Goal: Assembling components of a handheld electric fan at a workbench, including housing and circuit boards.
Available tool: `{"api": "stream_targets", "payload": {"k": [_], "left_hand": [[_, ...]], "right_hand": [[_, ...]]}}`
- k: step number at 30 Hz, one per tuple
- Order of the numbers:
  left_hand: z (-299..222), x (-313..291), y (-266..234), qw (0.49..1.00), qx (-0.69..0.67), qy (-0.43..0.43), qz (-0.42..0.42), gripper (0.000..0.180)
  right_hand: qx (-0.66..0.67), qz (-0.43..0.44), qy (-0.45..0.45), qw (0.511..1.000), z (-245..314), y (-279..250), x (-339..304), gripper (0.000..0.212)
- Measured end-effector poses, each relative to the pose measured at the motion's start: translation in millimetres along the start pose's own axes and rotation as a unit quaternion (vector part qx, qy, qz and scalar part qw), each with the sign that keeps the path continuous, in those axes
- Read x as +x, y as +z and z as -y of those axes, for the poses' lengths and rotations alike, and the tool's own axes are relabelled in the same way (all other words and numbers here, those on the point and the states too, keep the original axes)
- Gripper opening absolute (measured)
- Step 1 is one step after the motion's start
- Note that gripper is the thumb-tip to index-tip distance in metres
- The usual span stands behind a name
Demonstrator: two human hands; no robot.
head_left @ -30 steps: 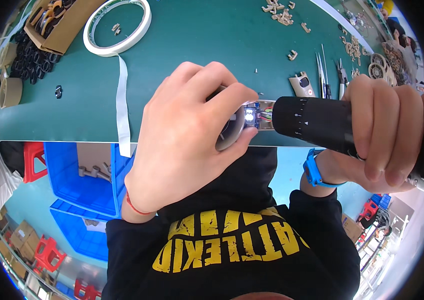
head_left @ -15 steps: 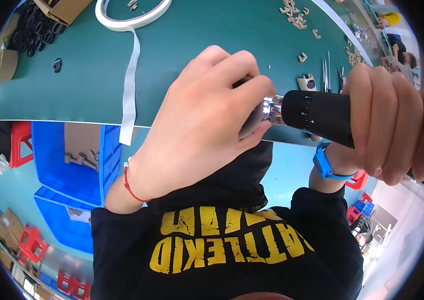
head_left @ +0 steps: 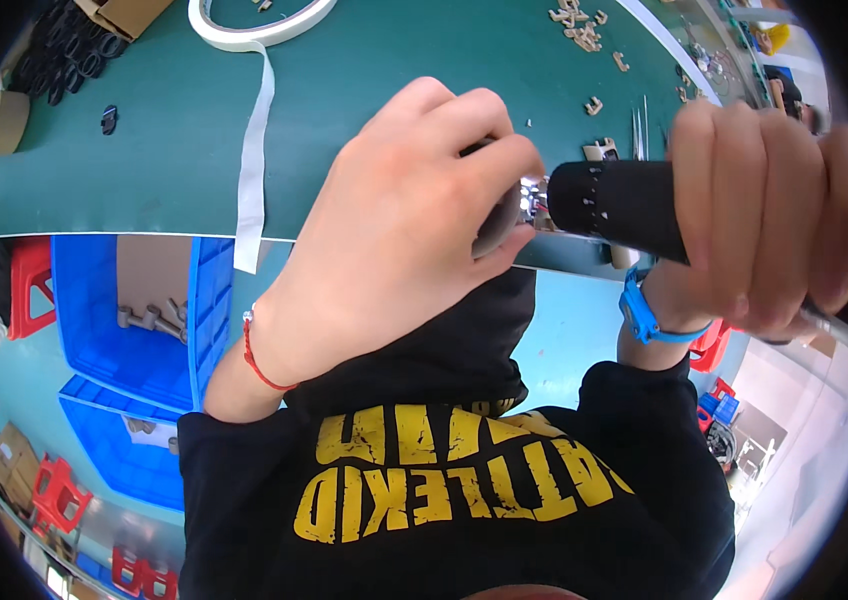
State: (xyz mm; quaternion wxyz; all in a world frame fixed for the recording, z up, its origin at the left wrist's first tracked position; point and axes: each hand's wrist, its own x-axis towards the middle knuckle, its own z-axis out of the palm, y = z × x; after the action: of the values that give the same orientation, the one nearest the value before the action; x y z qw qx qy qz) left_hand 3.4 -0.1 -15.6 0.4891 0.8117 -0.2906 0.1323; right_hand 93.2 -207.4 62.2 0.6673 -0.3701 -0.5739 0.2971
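My left hand (head_left: 404,210) is closed around a rounded dark grey part (head_left: 500,226), which the fingers mostly cover. Thumb and forefinger grip its right end, where a bright, shiny area shows. From the right, my right hand (head_left: 764,225) wraps round a black electric screwdriver (head_left: 624,200) with a marked collar. Its nose points left at the grey part and lies almost against my left fingertips. Glare there hides whether the bit touches anything. Both hands are held over the near edge of the green table (head_left: 184,150).
A white tape roll (head_left: 234,42) has a loose strip (head_left: 255,170) hanging over the table edge. Black rings (head_left: 69,55) are heaped far left. Tweezers (head_left: 640,135) and small beige pieces (head_left: 579,35) lie on the right. Blue bins (head_left: 124,360) stand below, left.
The screwdriver and my right hand have moved slightly up and left, narrowing the gap to my left fingers. My left hand keeps its hold. The whole view has shifted a little.
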Motion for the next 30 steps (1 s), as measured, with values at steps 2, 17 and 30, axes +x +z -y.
{"api": "stream_targets", "payload": {"k": [2,17,30], "left_hand": [[-1.1,1.4,-1.2,1.0,0.002,0.002,0.008,0.035],[-11.5,1.4,-1.0,0.999,0.039,-0.021,0.02,0.027],[-18.2,7.0,-3.9,0.996,0.061,-0.043,0.047,0.03]], "right_hand": [[0.012,-0.021,-0.001,1.0,2.5,2.8,-4.8,0.014],[0.122,-0.271,-0.103,0.949,-17.5,56.6,22.6,0.077],[0.161,-0.303,-0.073,0.937,-4.7,57.8,40.7,0.09]]}}
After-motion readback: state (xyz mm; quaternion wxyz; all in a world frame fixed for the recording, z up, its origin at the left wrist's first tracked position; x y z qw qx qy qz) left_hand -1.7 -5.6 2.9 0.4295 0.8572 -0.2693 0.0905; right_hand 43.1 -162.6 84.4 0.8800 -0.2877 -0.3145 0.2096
